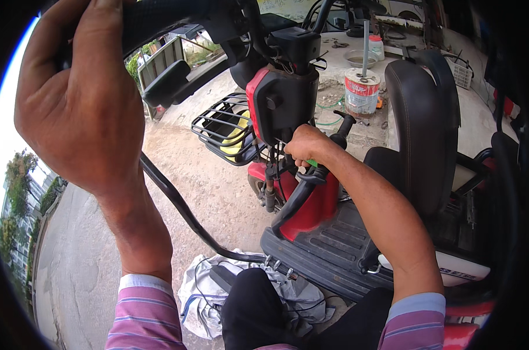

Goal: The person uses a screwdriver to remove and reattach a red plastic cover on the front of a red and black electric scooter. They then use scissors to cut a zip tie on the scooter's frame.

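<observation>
My left hand [83,111] is raised at the upper left, its fingers curled round a black handlebar [165,20] that runs along the top edge. Below and ahead stands the front column of a red and black electric scooter, with a black panel [288,102] edged in red. My right hand [308,146] is closed at the lower edge of that panel. Something green [313,163] shows under its fingers, probably a tool's handle; its kind is mostly hidden. Thin dark cables hang beneath the panel, beside my right fingers.
A black wire basket [223,125] with something yellow in it juts out in front. A brown padded seat [413,111] stands right of the black footboard [334,251]. A bent black bar [183,210] slopes to a white sheet [200,315]. Behind sits a red-white bucket [362,96].
</observation>
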Demonstrator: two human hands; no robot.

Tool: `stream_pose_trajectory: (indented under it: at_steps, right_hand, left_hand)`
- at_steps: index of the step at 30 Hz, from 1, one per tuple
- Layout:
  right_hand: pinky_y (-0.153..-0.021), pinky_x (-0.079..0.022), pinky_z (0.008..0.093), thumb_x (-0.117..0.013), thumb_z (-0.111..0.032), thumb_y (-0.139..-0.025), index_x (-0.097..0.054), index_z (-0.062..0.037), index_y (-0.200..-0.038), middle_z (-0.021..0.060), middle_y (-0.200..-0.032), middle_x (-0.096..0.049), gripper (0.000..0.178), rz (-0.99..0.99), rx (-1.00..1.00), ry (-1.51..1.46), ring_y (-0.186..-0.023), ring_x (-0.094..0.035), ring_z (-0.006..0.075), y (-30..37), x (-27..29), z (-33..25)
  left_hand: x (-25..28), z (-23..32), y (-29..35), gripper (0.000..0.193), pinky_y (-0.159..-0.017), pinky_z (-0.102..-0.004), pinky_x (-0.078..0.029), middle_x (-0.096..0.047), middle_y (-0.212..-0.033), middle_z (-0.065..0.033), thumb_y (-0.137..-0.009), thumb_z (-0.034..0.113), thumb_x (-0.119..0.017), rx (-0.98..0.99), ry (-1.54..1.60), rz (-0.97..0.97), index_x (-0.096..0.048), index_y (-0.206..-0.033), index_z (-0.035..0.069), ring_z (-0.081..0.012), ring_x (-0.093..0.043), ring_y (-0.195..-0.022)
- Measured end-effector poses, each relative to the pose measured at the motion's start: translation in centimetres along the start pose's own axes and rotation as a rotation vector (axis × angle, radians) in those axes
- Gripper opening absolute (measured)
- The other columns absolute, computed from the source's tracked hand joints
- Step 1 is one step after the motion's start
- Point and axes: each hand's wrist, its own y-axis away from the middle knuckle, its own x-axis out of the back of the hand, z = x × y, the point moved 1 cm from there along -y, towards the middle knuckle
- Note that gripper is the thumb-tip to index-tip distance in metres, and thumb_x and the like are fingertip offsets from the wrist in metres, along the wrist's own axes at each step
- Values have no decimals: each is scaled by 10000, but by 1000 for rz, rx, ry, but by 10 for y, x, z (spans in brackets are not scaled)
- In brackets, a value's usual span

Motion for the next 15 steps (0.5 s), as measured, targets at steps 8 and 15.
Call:
stream_pose_trajectory:
  at_steps: [8,15]
  right_hand:
    - [-648,-577,380,-686,-88,-771,-725,85,-805,191,-810,-739,180,27,217,190,-673,-731,274,4,-10,-8]
    - [-799,-586,399,-724,-40,-719,-753,54,-790,219,-805,-738,122,274,183,340,-815,-751,340,-28,-25,6]
  left_hand:
    - [-40,3,2,198,-877,-359,-597,-750,-1097,-136,-956,45,-658,293,415,139,-744,-1131,80,-286,-736,-1017]
    - [-127,-5,29,235,-965,-344,-559,-736,-1123,-169,-998,150,-627,740,1325,310,-722,-1155,4,-254,-722,-1039]
